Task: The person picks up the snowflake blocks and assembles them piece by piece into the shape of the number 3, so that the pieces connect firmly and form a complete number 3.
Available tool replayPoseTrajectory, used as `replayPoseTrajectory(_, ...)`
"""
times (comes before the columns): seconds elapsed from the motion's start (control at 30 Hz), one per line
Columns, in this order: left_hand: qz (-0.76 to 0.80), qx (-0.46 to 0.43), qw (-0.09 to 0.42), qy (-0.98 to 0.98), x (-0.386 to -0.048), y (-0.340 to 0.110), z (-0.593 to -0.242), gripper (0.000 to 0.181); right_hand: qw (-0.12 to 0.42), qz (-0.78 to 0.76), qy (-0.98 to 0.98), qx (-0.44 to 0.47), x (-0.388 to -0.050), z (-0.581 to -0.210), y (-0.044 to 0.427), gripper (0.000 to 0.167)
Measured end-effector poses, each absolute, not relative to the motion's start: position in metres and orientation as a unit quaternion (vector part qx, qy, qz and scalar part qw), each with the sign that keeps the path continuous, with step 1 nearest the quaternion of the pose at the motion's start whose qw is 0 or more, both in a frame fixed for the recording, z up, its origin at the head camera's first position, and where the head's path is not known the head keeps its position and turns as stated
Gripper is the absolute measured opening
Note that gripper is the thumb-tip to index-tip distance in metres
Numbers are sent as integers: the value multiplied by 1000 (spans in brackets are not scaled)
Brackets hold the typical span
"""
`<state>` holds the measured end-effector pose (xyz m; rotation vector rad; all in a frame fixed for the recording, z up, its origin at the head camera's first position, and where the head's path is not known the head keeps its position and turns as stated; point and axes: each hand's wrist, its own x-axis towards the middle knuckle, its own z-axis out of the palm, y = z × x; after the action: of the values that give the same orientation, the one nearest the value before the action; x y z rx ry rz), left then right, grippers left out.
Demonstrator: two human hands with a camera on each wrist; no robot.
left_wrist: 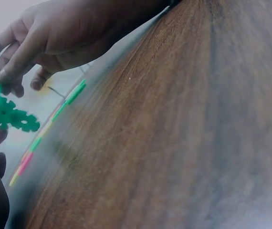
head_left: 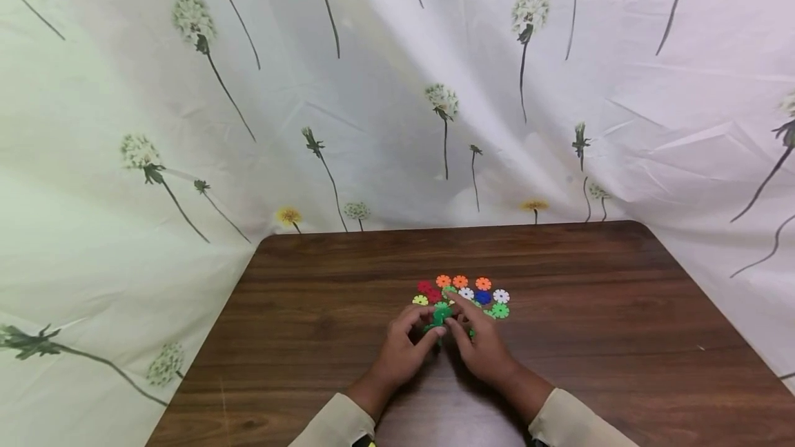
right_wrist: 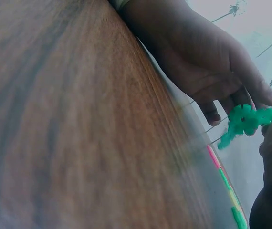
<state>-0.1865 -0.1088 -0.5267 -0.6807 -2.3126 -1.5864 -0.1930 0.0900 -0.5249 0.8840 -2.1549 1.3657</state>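
"Where's the green cluster (head_left: 442,314) on your feed?"

"I see it between my 2 hands, raised off the desk (head_left: 298,336). My left hand (head_left: 400,350) grips it with thumb and fingers."

"And your right?"

"My right hand (head_left: 484,350) has its fingertips at the cluster's edge; I can't tell whether they pinch it."

"Anything beyond them?"

"Flat notched discs, lying on the desk: a yellow disc (head_left: 420,300) and 2 red discs (head_left: 433,294) just past the left hand, 3 orange discs (head_left: 460,281) farther out, a blue disc (head_left: 482,297) and 2 white discs (head_left: 501,296) past the right hand's fingers."
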Motion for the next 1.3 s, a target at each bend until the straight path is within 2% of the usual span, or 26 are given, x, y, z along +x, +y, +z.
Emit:
replayPoseTrajectory(0.2,-548,-243,139,-788,-187,-108,-525,27,203,504,-777,319,-192,-526,90,66)
replayPoseTrajectory(0.4,-554,-220,117,-794,-184,-108,-524,31,213,495,-779,319,-192,-524,90,64)
replayPoseTrajectory(0.6,-554,-208,117,-797,-185,-109,-527,26,213,509,-770,320,-193,-523,89,65)
replayPoseTrajectory(0.8,-555,-211,125,-795,-187,-109,-527,23,237,527,-768,277,-196,-525,88,74)
replayPoseTrajectory(0.93,-547,-233,140,-792,-189,-108,-530,23,231,521,-786,240,-198,-526,89,79)
replayPoseTrajectory(1.1,-546,-242,145,-789,-190,-108,-531,22,204,473,-828,221,-196,-525,91,73)
replayPoseTrajectory(1.3,-550,-226,126,-794,-189,-108,-527,23,163,456,-848,214,-197,-525,96,61)
